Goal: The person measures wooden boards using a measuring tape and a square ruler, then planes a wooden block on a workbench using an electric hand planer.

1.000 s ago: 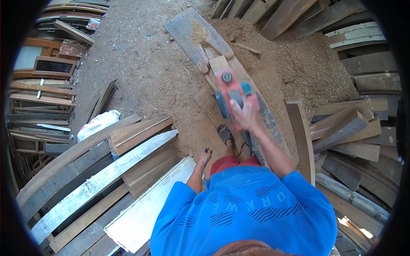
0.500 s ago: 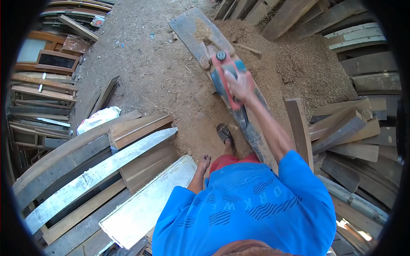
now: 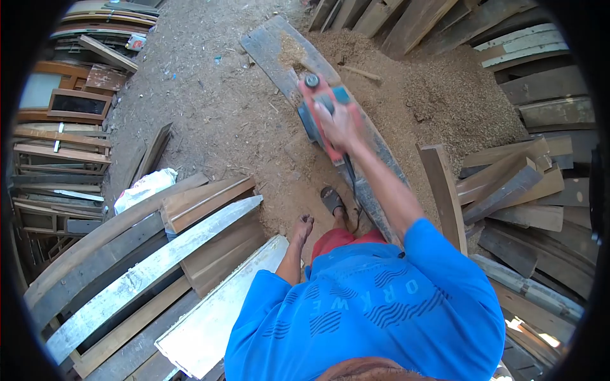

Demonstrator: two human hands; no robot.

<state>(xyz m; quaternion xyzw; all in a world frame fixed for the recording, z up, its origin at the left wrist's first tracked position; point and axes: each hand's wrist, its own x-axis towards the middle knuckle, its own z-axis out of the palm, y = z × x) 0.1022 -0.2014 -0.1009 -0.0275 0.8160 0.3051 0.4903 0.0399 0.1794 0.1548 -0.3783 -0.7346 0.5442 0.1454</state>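
Note:
My right hand [image 3: 342,125] is wrapped round the handle of a red and teal electric hand planer [image 3: 335,146], which rests on a long, worn wooden plank [image 3: 267,54]. A dark cord [image 3: 351,174] trails from its rear toward my legs. Pale shavings [image 3: 291,49] lie on the plank in front of the planer. The planer and my arm hide part of the plank's surface. My left hand [image 3: 302,227] hangs low by my left side with its fingers curled in, and no object shows in it. It is nearest a white board [image 3: 216,317], apart from the planer.
A heap of shavings [image 3: 467,95] spreads right of the plank. Stacked boards [image 3: 540,216] line the right side, with an upright piece [image 3: 441,190] close to my arm. More timber [image 3: 152,260] and a white bag [image 3: 146,188] are at left. My sandalled foot [image 3: 333,200] stands beside the plank.
My right hand has slid the planer a little forward along the plank, away from me. The whole view has shifted slightly. My left hand stays by my side, a bit higher in view.

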